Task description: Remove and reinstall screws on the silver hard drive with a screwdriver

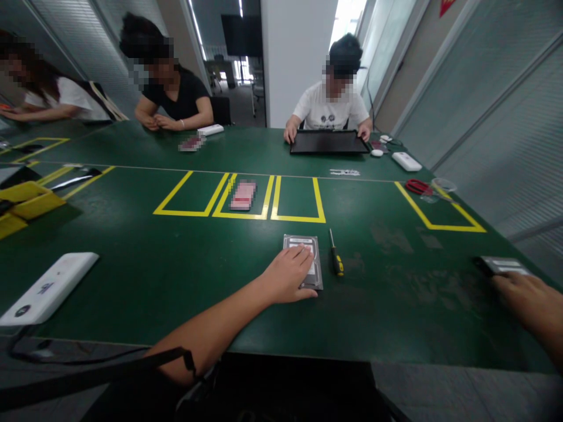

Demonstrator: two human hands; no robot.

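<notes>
Near the middle of the table, my left hand rests flat on a silver hard drive, its fingers stretched over the label and the thumb out to the side. Part of that drive's top is hidden under the palm. To the right of the drive lies a yellow and black screwdriver, its shaft pointing away from me. Far to the right, my right hand is closed on a second hard drive by the table's right edge. The fingers under it are partly hidden and slightly blurred.
Yellow tape outlines mark the green table. A pink packet lies in one. Red-handled scissors lie far right. Left are a white power bank-like box and yellow bins. Opposite, a person holds a black tray.
</notes>
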